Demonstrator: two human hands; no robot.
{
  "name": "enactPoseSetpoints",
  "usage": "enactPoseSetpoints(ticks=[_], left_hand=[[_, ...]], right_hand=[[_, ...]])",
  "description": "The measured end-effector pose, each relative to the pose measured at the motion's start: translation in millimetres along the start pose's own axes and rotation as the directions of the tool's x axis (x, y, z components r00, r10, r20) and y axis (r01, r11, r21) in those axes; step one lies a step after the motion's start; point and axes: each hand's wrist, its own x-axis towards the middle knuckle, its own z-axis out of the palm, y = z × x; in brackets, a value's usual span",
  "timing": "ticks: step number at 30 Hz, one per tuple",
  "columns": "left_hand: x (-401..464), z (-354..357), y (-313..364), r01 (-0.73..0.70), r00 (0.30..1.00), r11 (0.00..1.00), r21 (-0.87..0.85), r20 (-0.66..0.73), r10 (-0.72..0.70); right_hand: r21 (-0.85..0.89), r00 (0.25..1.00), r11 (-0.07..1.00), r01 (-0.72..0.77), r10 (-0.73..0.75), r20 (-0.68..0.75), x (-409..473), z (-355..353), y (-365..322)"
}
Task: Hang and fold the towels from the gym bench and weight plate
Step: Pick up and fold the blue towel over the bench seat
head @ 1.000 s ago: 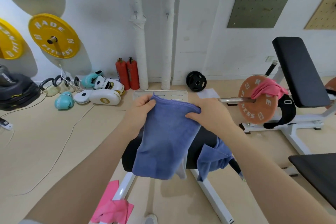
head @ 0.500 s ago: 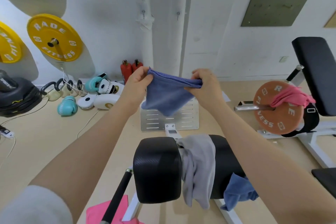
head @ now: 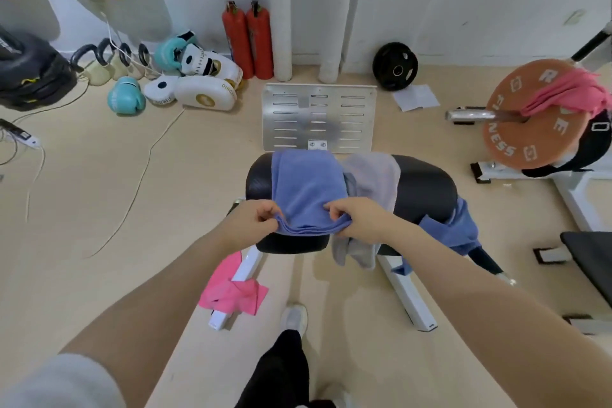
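A folded blue towel point(head: 306, 189) lies over the left part of the black bench pad point(head: 427, 189). My left hand point(head: 251, 222) and my right hand point(head: 357, 219) each pinch its near edge. Beside it a grey towel point(head: 374, 182) drapes over the pad and hangs down the front. A second blue towel point(head: 457, 228) hangs off the pad's right end. A pink towel point(head: 569, 93) is draped on the orange weight plate point(head: 526, 129) at the right. Another pink towel point(head: 235, 291) lies on the floor by the bench leg.
A metal footplate point(head: 318, 116) stands beyond the pad. Two red fire extinguishers point(head: 248, 36), boxing gloves and pads point(head: 185, 83), kettlebells point(head: 109, 60) and cables line the far wall. A small black plate point(head: 394, 66) leans there. Another black bench point(head: 592, 258) sits at the right edge.
Both hands have come down from chest height and laid the folded blue towel across the bench pad, left of the grey towel. The camera now looks down more steeply.
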Motion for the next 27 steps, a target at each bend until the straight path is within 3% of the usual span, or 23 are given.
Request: enactPoseSetpoints(ticks=[5, 10, 15, 19, 20, 22, 24, 27], left_hand=[[-32, 34, -20, 0.037, 0.999, 0.997, 0.072, 0.009, -0.038], [-36, 41, -27, 0.109, 0.994, 0.988, -0.11, 0.039, -0.105], [15, 25, -2, 0.024, 0.975, 0.984, -0.178, -0.214, -0.062], [67, 4, 5, 0.068, 0.965, 0.997, 0.023, -0.256, -0.06], [78, -1, 4, 0.093, 0.963, 0.994, 0.055, -0.258, -0.076], [95, -8, 1, 0.135, 0.954, 0.991, 0.013, -0.273, -0.126], [107, -15, -1, 0.205, 0.929, 0.973, -0.111, -0.291, -0.229], [124, -26, -8, 0.289, 0.888, 0.893, -0.345, -0.251, -0.384]], right_hand=[[-0.014, 0.996, 1.0, 0.013, -0.011, 0.091, -24, 34, 11], [0.007, 0.995, 0.999, 0.044, -0.044, 0.087, -28, 55, 18], [0.06, 0.996, 0.998, 0.021, -0.026, 0.086, -12, 48, 14], [0.093, 0.929, 0.985, -0.143, 0.101, 0.357, 10, 21, 5], [0.108, 0.939, 0.984, -0.143, 0.1, 0.329, 19, 14, 1], [0.173, 0.995, 0.982, -0.081, 0.07, 0.07, 43, 4, -13], [0.187, 0.987, 0.981, -0.047, 0.075, -0.145, 74, 0, -29], [0.039, 0.984, 0.996, -0.077, 0.082, -0.16, 120, 8, -45]])
